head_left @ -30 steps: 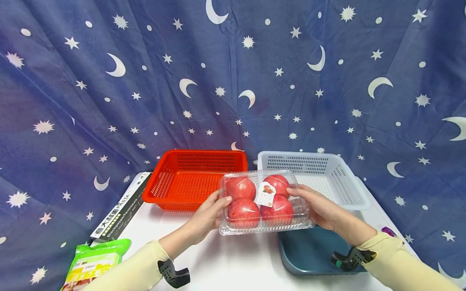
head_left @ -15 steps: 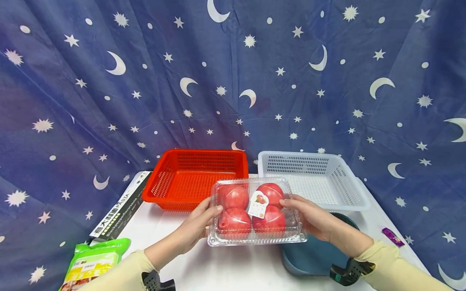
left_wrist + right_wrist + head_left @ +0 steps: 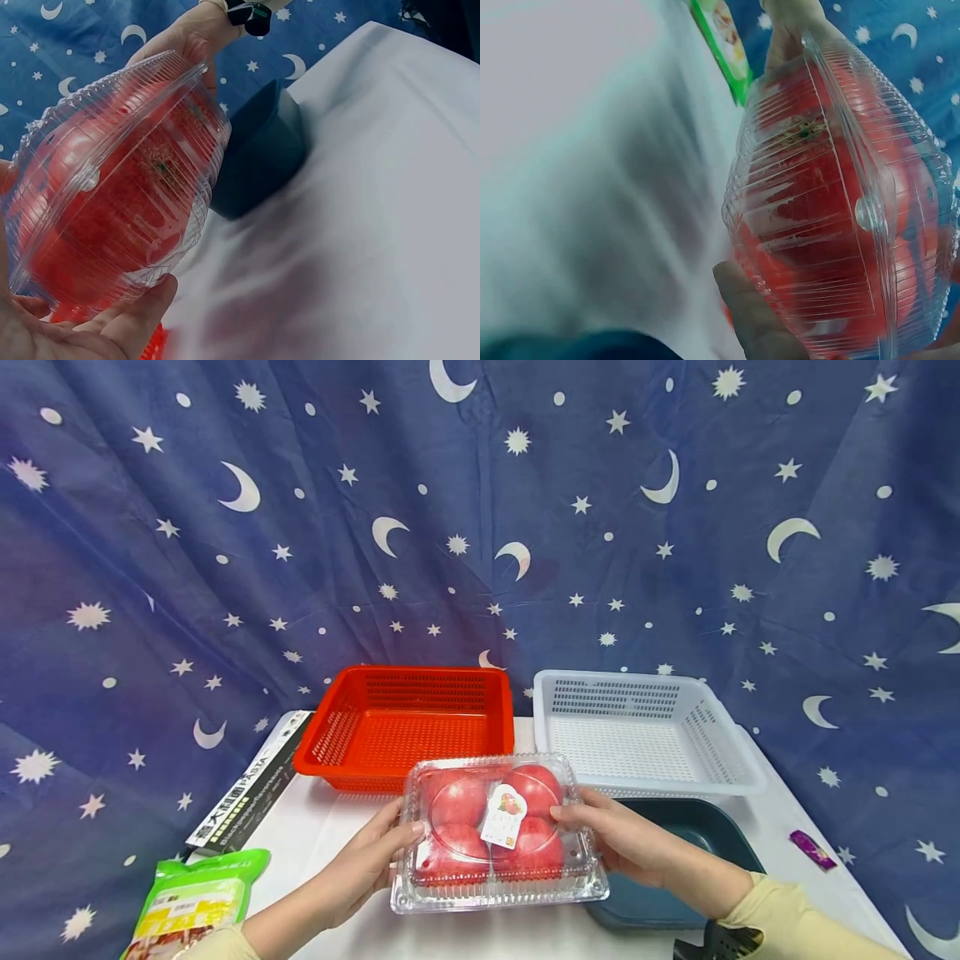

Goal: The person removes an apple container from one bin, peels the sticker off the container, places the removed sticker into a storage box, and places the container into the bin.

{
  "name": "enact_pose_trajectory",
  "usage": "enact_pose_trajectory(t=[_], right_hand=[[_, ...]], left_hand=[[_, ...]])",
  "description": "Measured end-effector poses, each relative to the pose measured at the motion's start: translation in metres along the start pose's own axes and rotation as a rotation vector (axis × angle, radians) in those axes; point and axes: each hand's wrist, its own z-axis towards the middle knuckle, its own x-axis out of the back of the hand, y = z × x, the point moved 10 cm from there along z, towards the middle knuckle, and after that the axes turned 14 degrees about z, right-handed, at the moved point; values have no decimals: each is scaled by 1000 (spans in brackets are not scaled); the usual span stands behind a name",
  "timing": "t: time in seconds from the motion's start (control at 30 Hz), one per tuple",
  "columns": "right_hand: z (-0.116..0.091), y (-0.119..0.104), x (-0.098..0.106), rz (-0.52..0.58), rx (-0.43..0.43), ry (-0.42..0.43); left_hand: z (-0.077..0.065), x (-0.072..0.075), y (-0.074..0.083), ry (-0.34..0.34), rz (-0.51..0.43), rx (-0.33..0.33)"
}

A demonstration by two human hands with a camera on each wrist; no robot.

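Note:
A clear plastic clamshell box (image 3: 491, 856) of several round red fruits, with a white label on its lid, is held above the white table. My left hand (image 3: 356, 868) grips its left end, thumb over the top edge and fingers beneath. At the opposite end my right hand (image 3: 637, 843) grips it with the thumb on the lid. The left wrist view gives the box (image 3: 124, 187) side-on with the lid closed, and the left hand (image 3: 90, 330) under it. Seen from the right wrist, a finger of the right hand (image 3: 754, 315) supports the underside of the box (image 3: 817, 202).
A red basket (image 3: 333, 772) and a white basket (image 3: 720, 781) stand at the back. A dark teal tub (image 3: 690, 835) sits behind the right arm. Leftward lie a black pasta box (image 3: 251, 793) and a green food bag (image 3: 202, 893); a purple packet (image 3: 812, 850) lies at right.
Both hands have brought the fruit box down, nearer to me and somewhat left. More of the teal tub, the white basket and the purple packet shows.

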Motion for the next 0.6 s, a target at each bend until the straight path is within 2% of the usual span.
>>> enact_pose_trajectory(t=[0.2,0.4,0.6], right_hand=[[4,16,-12,3,-29,-12],[10,29,-19,54,-54,-37],[14,43,-22,63,-76,-11]], left_hand=[[-12,6,-16,-9,-13,15],[-15,11,-31,-21,-25,42],[-16,14,-45,-53,-46,56]])
